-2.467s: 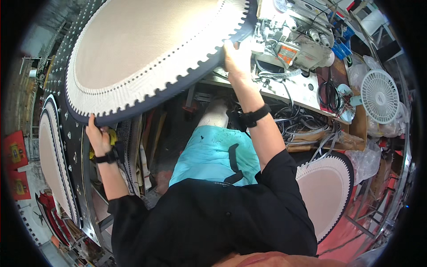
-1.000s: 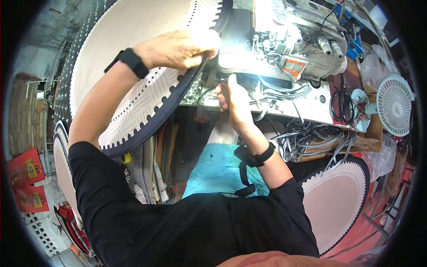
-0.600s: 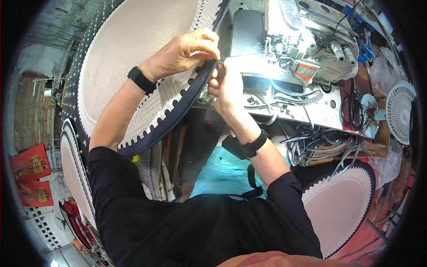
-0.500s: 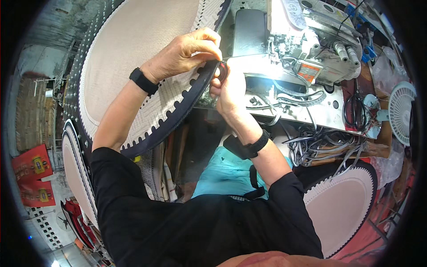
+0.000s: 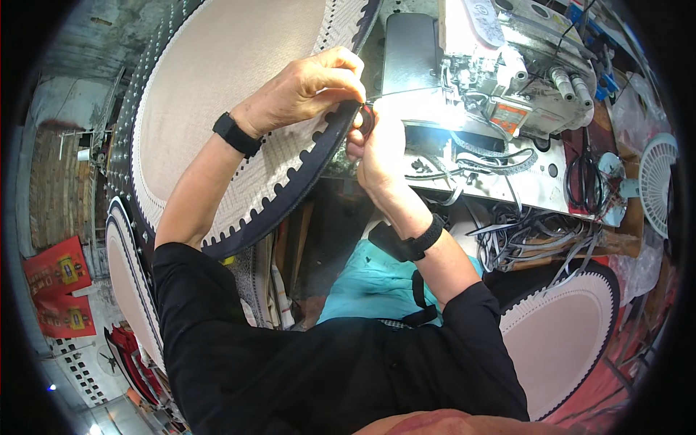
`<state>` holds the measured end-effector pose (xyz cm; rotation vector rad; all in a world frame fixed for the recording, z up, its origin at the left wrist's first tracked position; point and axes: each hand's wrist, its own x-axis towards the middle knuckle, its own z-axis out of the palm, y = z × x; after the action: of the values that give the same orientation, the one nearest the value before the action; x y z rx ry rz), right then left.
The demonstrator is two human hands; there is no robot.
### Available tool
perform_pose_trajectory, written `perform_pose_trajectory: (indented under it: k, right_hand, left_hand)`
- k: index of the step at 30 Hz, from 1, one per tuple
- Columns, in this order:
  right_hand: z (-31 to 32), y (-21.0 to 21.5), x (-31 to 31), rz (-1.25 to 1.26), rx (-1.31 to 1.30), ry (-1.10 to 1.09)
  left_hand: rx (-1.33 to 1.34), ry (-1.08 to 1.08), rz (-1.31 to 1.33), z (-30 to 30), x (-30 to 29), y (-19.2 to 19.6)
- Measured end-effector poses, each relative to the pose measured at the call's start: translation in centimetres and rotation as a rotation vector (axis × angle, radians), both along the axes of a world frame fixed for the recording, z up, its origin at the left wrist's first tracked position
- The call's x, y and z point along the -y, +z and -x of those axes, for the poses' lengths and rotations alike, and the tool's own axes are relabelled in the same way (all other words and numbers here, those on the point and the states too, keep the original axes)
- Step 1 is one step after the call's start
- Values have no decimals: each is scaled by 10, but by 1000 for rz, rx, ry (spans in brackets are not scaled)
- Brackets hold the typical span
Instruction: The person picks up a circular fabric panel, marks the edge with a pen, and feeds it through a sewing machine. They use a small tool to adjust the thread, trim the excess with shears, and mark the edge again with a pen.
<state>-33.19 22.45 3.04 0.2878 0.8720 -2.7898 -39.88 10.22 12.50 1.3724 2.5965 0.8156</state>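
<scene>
A large oval mat [image 5: 225, 72] with a beige middle, a pale woven band and a dark scalloped border rises at my left. At the border's edge, my left hand [image 5: 312, 88] is closed in a pinch, thumb against forefinger. A thin dark thread [image 5: 409, 93] runs from there toward the sewing machine [image 5: 536, 83]. My right hand [image 5: 383, 148] is closed just beside it, around a small red-and-dark tool [image 5: 367, 119]. Fingers and glare hide most of that tool, so its kind is unclear. The fingertips of both hands nearly meet.
The machine's lamp glares over the white worktable [image 5: 540, 181]. Grey binding strips [image 5: 500, 161] lie on it, and more hang in a tangle [image 5: 536, 239] below. A white fan [image 5: 656, 185] stands at the right. Another oval mat [image 5: 558, 341] is at lower right.
The view has shifted slightly. Both hands stay close together at the mat's border, with almost the same grip.
</scene>
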Motion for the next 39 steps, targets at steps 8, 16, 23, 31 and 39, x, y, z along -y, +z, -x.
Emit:
perform_pose_trajectory:
  k: [8,16,23,31,39]
  right_hand:
    - [-3,4,-2,-56,25,10]
    - [-26,-19,-29,-69,-97,81]
    - [-54,-35,-49,-95,7,44]
    - [-72,-18,-58,-376,-104,49]
    - [-24,-2,-43,-392,-167,192]
  left_hand:
    - [-62,-58,69,-3,-4,9]
    - [-580,-223,567,-8,-25,22]
    - [-135,91,281,-100,-28,-12]
    - [907,825,-1478,-232,33,-69]
    - [141,1303,-1734,-347,272,-67]
